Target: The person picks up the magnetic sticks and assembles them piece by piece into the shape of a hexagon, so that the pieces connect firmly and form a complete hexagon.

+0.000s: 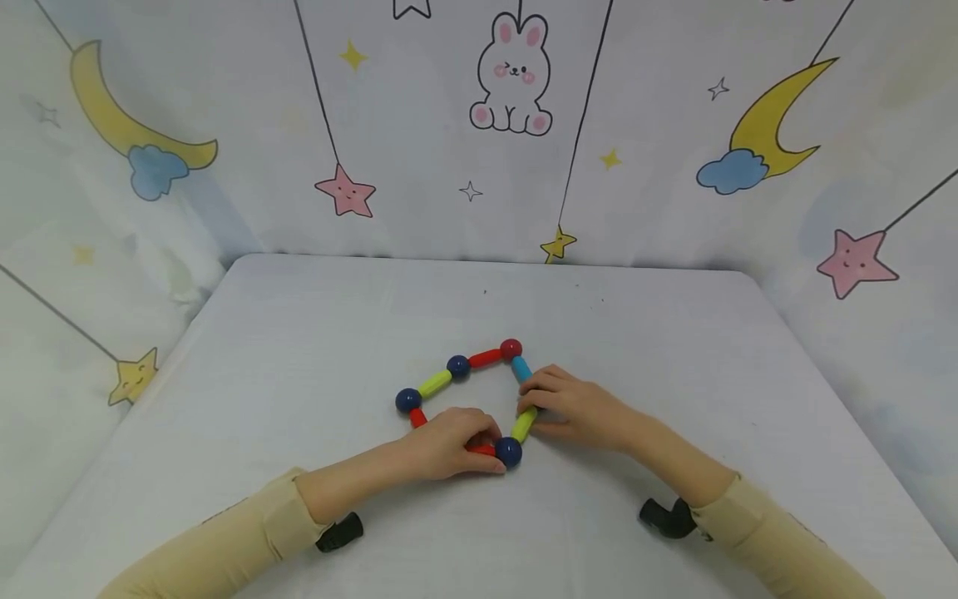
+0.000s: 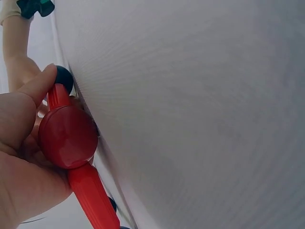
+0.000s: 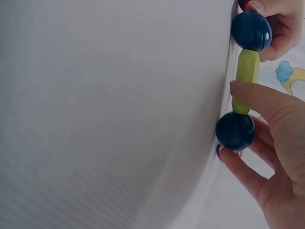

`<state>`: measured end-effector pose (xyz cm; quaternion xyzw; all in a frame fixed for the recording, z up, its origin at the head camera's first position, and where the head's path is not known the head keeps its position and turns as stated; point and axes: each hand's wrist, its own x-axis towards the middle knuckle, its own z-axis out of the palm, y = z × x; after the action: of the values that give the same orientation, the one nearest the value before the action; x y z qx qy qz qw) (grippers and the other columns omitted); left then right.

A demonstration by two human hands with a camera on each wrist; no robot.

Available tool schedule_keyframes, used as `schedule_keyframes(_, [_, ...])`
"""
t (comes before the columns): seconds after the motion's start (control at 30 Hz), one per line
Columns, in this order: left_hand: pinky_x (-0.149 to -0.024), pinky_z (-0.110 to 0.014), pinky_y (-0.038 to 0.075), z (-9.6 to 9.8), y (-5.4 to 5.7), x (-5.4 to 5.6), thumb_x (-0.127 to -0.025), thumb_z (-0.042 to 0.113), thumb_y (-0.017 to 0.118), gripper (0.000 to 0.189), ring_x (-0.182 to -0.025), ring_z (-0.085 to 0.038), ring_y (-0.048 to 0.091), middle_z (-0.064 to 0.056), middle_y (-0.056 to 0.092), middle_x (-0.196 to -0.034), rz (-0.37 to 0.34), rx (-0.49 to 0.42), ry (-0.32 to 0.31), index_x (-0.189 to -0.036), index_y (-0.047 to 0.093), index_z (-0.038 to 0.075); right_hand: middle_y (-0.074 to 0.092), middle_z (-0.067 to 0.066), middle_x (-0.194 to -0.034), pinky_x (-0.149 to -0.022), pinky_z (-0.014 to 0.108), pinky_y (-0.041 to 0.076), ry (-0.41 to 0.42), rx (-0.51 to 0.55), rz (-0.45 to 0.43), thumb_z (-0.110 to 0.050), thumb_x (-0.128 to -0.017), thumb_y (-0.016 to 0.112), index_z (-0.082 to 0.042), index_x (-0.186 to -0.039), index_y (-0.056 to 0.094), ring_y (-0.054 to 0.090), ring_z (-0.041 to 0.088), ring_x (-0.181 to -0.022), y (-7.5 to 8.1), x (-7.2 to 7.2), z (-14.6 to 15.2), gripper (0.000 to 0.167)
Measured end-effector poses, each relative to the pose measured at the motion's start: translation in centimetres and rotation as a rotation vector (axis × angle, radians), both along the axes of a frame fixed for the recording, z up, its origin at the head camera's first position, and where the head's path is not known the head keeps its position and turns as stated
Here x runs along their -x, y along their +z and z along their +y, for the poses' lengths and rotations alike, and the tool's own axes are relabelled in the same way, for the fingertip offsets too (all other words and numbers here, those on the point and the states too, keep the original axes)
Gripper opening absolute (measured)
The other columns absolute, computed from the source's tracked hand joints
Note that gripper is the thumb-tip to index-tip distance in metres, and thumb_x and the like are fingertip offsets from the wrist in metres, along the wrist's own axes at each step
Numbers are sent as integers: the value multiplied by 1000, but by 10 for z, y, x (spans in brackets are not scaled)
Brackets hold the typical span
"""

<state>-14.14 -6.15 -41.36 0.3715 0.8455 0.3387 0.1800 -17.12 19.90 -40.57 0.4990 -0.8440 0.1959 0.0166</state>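
Magnetic rods and balls lie joined in a ring on the white table. My left hand point(image 1: 449, 445) grips the near side, around a red rod point(image 1: 481, 450) that joins a dark blue ball point(image 1: 509, 452). A red ball point(image 2: 69, 136) by that hand shows in the left wrist view but is hidden from the head view. My right hand point(image 1: 580, 408) pinches a yellow-green rod point(image 3: 248, 69) on the ring's right side. Its fingers reach around a second dark blue ball point(image 3: 235, 130), beyond which a light blue rod point(image 1: 521, 368) runs to the far red ball point(image 1: 511, 349).
On the ring's far left are a red rod point(image 1: 486, 358), a dark blue ball point(image 1: 458, 366), a yellow-green rod point(image 1: 435, 383) and another dark blue ball point(image 1: 407, 400). Black wrist devices point(image 1: 340, 532) sit under the sleeves. A patterned cloth point(image 1: 419, 125) hangs behind the table point(image 1: 299, 333).
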Motion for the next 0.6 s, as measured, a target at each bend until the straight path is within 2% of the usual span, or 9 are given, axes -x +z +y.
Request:
schedule_keyframes(0.13, [-67, -21, 44, -1, 1, 1, -86, 34, 75, 31, -77, -8, 52, 8, 57, -83, 18, 4, -4, -107, 67, 11, 59, 1, -118, -95, 34, 47, 1, -8, 12, -16, -86, 75, -17, -109, 66, 48, 17, -116, 0, -2, -1, 26])
schedule_keyframes(0.23, [-75, -22, 47, -4, 5, 8, -88, 38, 73, 34, -85, -10, 55, 6, 62, -92, 97, 3, 17, -110, 67, 12, 59, -1, -121, -101, 41, 41, 16, -26, -14, -15, -84, 71, -18, -112, 65, 47, 18, -119, 2, -5, -5, 28])
schedule_keyframes(0.33, [-84, -29, 50, -9, 13, 23, -88, 37, 72, 38, -99, -15, 57, 0, 63, -107, 235, 3, 110, -115, 66, 10, 58, -5, -123, -101, 43, 40, 49, -25, -81, -18, -81, 69, -19, -114, 64, 46, 15, -120, 4, -12, -11, 34])
schedule_keyframes(0.37, [-86, -31, 50, -11, 16, 29, -88, 36, 72, 41, -104, -17, 56, -2, 62, -112, 282, 24, 154, -118, 65, 9, 57, -7, -122, -101, 42, 40, 53, -28, -101, -22, -83, 69, -20, -115, 64, 46, 13, -119, 4, -15, -13, 33])
schedule_keyframes(0.43, [-85, -36, 52, -15, 20, 42, -87, 36, 73, 47, -107, -22, 55, -7, 60, -118, 333, 91, 244, -122, 62, 7, 58, -11, -119, -101, 41, 40, 51, -37, -130, -33, -87, 69, -21, -117, 63, 46, 9, -117, 5, -19, -18, 33])
schedule_keyframes(0.5, [-81, -37, 53, -17, 23, 55, -88, 37, 72, 49, -105, -23, 57, -9, 60, -119, 329, 191, 304, -124, 61, 6, 58, -14, -116, -103, 41, 37, 37, -62, -140, -45, -88, 68, -22, -118, 63, 47, 6, -115, 3, -23, -22, 38])
schedule_keyframes(0.6, [-76, -37, 53, -17, 22, 68, -88, 39, 71, 47, -97, -23, 59, -9, 63, -115, 273, 301, 307, -121, 63, 7, 58, -17, -111, -108, 44, 31, 13, -98, -156, -52, -87, 68, -24, -117, 62, 47, 3, -112, 0, -24, -26, 41])
